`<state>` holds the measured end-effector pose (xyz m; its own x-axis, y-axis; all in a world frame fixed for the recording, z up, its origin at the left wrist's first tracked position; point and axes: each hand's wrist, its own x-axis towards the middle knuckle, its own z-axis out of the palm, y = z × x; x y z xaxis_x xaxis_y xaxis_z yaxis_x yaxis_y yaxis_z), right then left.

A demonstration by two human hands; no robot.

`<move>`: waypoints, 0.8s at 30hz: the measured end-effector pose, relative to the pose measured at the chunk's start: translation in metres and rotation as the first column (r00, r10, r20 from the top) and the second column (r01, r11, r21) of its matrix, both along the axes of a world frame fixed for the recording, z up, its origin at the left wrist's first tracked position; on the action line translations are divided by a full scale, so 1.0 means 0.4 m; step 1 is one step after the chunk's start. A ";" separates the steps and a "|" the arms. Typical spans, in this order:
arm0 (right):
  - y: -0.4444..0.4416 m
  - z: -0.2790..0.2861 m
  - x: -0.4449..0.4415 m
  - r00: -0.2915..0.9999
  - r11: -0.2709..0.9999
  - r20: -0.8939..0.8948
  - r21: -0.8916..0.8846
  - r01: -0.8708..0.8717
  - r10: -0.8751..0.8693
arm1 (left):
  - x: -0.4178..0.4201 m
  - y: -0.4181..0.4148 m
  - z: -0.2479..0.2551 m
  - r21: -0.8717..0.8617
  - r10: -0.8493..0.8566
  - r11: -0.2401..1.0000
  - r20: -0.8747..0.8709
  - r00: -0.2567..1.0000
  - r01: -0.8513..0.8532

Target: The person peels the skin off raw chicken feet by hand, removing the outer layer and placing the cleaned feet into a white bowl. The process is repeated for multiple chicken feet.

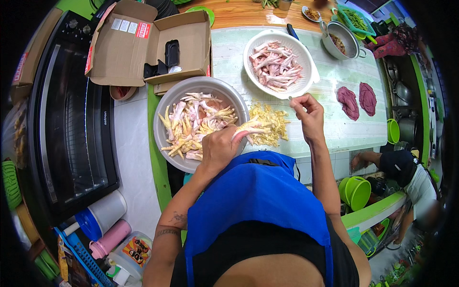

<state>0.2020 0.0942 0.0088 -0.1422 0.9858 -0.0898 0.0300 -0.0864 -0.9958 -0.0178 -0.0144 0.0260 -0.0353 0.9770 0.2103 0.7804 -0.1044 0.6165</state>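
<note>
My left hand [220, 143] grips a yellow-skinned chicken foot [256, 127] over the right rim of a grey basin [160, 143]. Inside that basin lie many chicken feet [195, 123], yellow and pale pink. My right hand [310, 113] is raised by the near rim of a white plastic colander [308, 68], thumb and forefinger pinched together; whether a small scrap sits between them I cannot tell. Pale pink peeled chicken feet [276, 66] fill the colander. Between the two vessels, a heap of yellow skin peelings [269, 122] lies on the table cover [315, 132].
Two crumpled maroon cloths [358, 100] lie at the right. Behind them stand a metal pot [344, 36] and a knife with a dark handle [292, 31]. An open cardboard box [183, 30] borders the basin; an oven [79, 118] stands left. Another person [405, 172] bends at the far right.
</note>
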 end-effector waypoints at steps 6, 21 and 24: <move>-0.042 -0.007 -0.044 0.936 0.965 0.244 0.006 -0.263 0.253 | 0.007 0.023 -0.030 0.044 0.056 0.997 0.103 0.993 -0.061; -0.079 0.012 -0.114 0.983 0.995 0.159 -0.020 -0.093 0.095 | 0.073 0.032 -0.039 0.111 0.077 0.990 0.058 0.995 -0.083; -0.067 0.012 -0.113 0.977 0.996 0.206 0.063 -0.062 0.048 | 0.080 0.027 -0.037 0.108 0.067 0.992 0.035 0.997 -0.071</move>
